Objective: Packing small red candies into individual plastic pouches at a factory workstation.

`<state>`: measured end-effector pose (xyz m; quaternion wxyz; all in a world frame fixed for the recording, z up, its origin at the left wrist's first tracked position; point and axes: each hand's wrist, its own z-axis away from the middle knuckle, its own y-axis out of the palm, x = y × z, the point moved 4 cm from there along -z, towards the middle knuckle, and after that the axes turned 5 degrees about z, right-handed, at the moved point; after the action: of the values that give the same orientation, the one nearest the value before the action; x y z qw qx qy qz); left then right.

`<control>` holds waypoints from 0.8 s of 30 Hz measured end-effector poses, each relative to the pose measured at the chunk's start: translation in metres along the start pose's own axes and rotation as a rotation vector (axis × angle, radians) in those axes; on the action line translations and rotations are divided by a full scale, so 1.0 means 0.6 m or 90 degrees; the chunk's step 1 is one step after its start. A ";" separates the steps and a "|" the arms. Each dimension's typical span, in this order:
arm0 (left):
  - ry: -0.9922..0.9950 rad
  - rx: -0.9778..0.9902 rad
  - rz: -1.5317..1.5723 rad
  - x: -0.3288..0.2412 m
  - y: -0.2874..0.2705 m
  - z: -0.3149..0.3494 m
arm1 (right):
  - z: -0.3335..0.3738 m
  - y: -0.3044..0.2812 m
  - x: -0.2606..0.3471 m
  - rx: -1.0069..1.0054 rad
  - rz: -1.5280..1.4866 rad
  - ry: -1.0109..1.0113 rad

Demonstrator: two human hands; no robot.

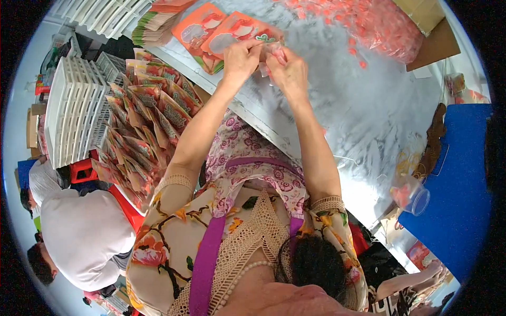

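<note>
Near the far edge of the table my two hands are close together, both closed. My right hand (291,72) grips a small clear plastic bag (269,51) with something red in it. My left hand (241,61) pinches the left side of the same bag, its fingertips partly hiding it. Just beyond and left of my hands, printed orange pouches (218,46) with a clear window lie overlapping on the table. My left wrist passes over their near edge.
A big clear bag of small red pieces (385,26) lies at the far right, with loose pieces beside it. Filled pouches (158,105) stand packed in a crate at left, by stacked white baskets (74,113). A clear plastic cup (418,201) tilts by a blue board (464,174). Another person (84,231) bends at left.
</note>
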<state>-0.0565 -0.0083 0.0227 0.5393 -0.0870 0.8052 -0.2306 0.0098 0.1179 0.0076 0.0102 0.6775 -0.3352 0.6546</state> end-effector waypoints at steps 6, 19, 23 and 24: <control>0.014 -0.027 0.011 -0.023 0.015 0.006 | 0.005 0.011 -0.012 -0.055 0.068 -0.089; 0.267 -0.047 -0.023 -0.059 0.061 0.049 | -0.004 0.036 -0.069 0.076 -0.600 0.352; 0.249 -0.058 -0.015 -0.066 0.067 0.052 | 0.011 0.037 -0.065 0.059 -0.806 0.463; 0.249 -0.059 -0.014 -0.069 0.067 0.053 | 0.014 0.035 -0.062 0.059 -0.805 0.462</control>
<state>-0.0068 0.0342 0.0285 0.3655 -0.0743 0.9034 -0.2118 0.0104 0.1142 -0.0361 0.4681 0.4819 0.1727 0.7203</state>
